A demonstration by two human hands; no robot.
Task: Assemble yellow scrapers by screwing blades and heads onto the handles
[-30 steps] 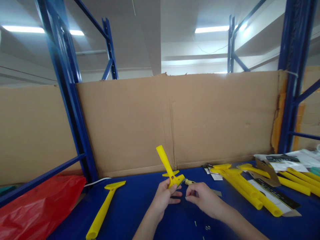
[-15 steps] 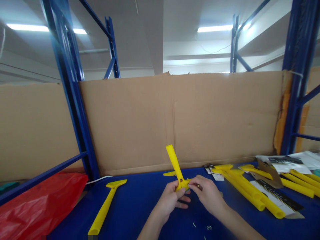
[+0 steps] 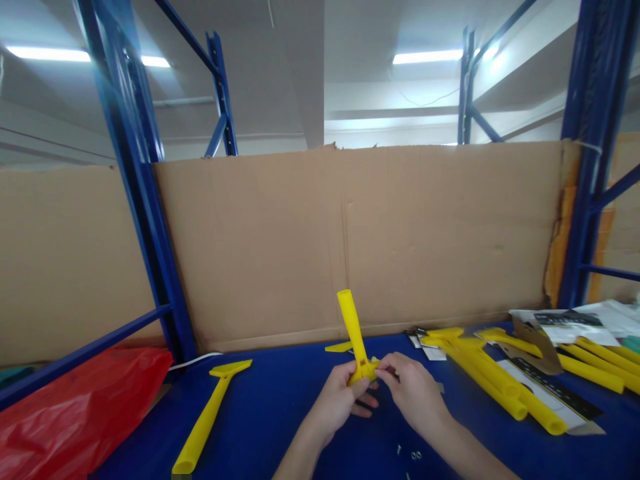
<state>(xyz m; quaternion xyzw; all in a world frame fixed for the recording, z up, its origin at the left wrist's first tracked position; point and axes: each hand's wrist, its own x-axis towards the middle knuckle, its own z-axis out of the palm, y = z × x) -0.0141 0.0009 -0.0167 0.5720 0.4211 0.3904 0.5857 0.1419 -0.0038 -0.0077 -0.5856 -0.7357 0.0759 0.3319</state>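
My left hand is closed around the head of a yellow plastic scraper, whose hollow round handle points up and leans slightly left. At the right end of the scraper's head, the thumb and fingers of my right hand are pinched together. Whatever is between those fingertips is hidden. Below the hands, a small screw and two small rings or nuts lie on the blue tabletop. Behind the held scraper, part of another yellow piece shows on the table.
A single yellow scraper lies to the left, near a red plastic bag. Several yellow scrapers are piled at right on black-and-white packaging. A cardboard panel closes off the back between blue rack posts.
The scraper's handle has tilted a little more upright. My right fingertips stay at the head, pressed closer together. A small screw on the table appears slightly further right.
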